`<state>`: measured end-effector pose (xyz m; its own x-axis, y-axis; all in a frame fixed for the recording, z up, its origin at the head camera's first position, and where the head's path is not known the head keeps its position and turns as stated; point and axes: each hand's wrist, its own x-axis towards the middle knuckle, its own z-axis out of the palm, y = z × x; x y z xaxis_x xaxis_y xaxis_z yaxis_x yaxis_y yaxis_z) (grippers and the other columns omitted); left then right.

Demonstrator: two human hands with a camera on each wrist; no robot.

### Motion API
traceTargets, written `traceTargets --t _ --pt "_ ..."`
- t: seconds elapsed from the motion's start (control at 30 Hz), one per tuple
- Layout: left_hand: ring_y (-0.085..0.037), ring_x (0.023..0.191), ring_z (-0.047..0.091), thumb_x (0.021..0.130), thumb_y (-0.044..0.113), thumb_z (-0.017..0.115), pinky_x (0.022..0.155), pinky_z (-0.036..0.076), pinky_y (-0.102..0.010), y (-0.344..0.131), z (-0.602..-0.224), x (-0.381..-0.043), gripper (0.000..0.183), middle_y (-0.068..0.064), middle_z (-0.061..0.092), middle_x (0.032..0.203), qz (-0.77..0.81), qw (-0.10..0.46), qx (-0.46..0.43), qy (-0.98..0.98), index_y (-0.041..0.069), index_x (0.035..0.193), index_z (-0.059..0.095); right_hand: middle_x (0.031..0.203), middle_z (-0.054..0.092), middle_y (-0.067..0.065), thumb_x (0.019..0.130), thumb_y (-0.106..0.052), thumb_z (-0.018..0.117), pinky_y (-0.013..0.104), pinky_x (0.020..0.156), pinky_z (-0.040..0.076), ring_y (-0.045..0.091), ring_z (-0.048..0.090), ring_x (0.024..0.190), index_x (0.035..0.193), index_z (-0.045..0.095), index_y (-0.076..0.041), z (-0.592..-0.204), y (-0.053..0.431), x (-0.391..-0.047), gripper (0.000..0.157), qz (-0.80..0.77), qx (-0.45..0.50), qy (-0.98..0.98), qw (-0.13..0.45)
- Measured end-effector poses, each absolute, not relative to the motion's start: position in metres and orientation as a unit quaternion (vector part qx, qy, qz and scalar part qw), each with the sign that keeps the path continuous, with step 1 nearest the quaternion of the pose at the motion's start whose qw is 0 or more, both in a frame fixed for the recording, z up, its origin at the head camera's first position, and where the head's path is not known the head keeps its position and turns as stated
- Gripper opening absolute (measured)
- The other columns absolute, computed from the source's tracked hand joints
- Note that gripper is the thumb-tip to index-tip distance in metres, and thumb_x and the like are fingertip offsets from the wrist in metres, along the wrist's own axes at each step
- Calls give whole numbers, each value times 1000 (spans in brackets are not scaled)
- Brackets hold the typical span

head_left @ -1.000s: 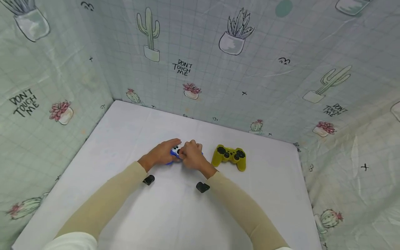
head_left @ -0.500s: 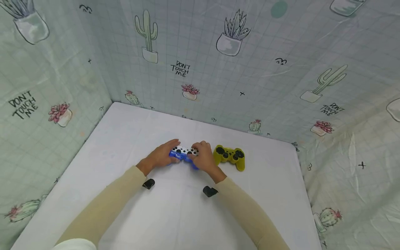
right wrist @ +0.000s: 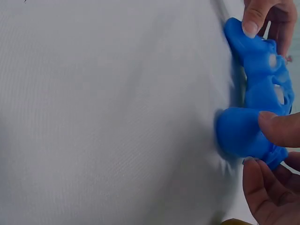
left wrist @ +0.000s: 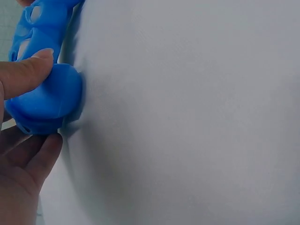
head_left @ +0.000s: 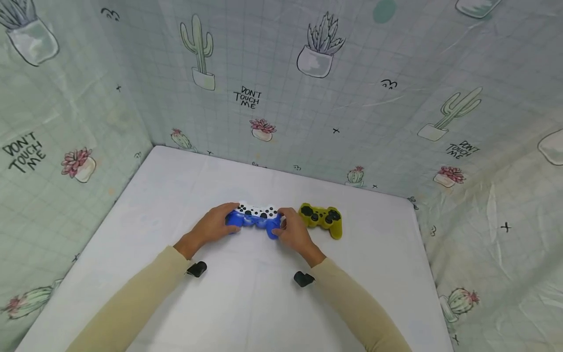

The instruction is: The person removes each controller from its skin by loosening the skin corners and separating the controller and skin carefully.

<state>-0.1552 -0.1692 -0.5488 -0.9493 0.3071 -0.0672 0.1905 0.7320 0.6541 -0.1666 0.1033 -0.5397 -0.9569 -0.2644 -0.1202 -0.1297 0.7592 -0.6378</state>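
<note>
A white game controller (head_left: pixel 254 210) with black buttons and sticks lies on the table at mid-frame in the head view. A soft blue cover (head_left: pixel 260 222) wraps its lower side and both handles, while its far side shows white. My left hand (head_left: pixel 212 224) grips the left end, thumb on the blue handle and fingers along the far side. At the opposite end, my right hand (head_left: pixel 295 232) pinches the right handle between thumb and fingers. Both wrist views show the blue cover (left wrist: pixel 56 96) close up, with small openings showing white beneath.
A yellow-green game controller (head_left: pixel 321 218) lies just right of my right hand. Dark wrist cameras (head_left: pixel 303 279) hang under both sleeves. Behind and beside the white table (head_left: pixel 246 303) stand cactus-print curtains (head_left: pixel 281 88).
My right hand has moved from the controller's middle out to its right handle, uncovering the buttons. My left hand has shifted left and nearer, along the left end.
</note>
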Motion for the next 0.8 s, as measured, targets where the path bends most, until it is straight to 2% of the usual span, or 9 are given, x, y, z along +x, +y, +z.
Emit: traceTargets --t 0.13,0.27,0.37,0.47,0.7,0.8 --pt "-44 141 52 91 21 81 119 41 -56 -169 -553 -153 73 -25 54 151 349 76 115 927 -2 152 48 117 62 5 88 -10 83 30 81 54 16 58 92 134 58 -9 -543 103 -169 52 -334 -97 932 105" --pt "-39 123 64 87 19 86 109 51 -53 -167 -557 -154 68 -25 62 139 378 58 87 920 -1 144 55 108 62 4 89 -8 83 28 76 52 16 57 89 128 59 -10 -546 103 -172 46 -345 -95 928 103" --pt "-36 113 67 82 15 89 101 55 -50 -167 -559 -154 64 -23 66 132 405 48 64 911 0 136 59 103 62 4 88 -5 83 27 75 52 17 57 87 120 60 -9 -548 103 -173 40 -356 -98 924 98" --pt "-36 112 69 80 12 90 99 57 -50 -166 -559 -153 59 -21 68 128 428 42 46 901 1 130 61 101 62 5 87 -3 82 28 76 52 18 57 87 114 60 -9 -548 102 -173 35 -362 -103 922 93" --pt "-35 110 68 77 9 92 98 56 -51 -166 -560 -154 51 -19 70 121 452 35 30 891 4 118 61 104 61 6 87 -2 82 31 83 52 19 56 91 118 59 -10 -549 101 -172 40 -369 -99 920 86" --pt "-34 108 67 78 10 91 96 55 -50 -166 -561 -154 49 -19 71 118 457 39 23 888 6 116 61 103 64 8 88 -3 81 32 84 53 20 57 91 114 62 -8 -550 102 -171 33 -365 -102 922 79"
